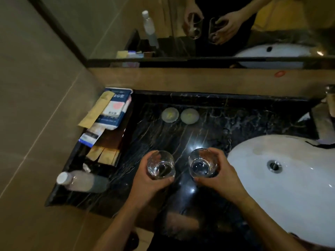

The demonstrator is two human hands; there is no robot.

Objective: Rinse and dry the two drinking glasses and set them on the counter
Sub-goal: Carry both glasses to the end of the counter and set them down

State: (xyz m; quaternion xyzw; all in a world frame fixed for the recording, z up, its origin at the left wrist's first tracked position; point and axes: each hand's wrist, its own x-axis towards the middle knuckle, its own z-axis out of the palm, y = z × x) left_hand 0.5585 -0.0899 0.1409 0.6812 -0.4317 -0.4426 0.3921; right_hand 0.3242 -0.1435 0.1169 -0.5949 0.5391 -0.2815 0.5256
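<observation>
Two clear drinking glasses stand upright side by side over the black marble counter (208, 124). My left hand (145, 183) grips the left glass (160, 164) from below and the left. My right hand (219, 176) grips the right glass (202, 163), with fingers round its right side and the thumb at its front. I cannot tell whether the glasses touch the counter or are held just above it. Both look empty.
A white oval sink (299, 187) with a metal drain (274, 165) lies to the right. Two round coasters (179, 115) sit at the counter's back. A tray with packets and a tissue pack (113, 109) and a lying plastic bottle (81, 181) fill the left. A mirror (217, 24) hangs behind.
</observation>
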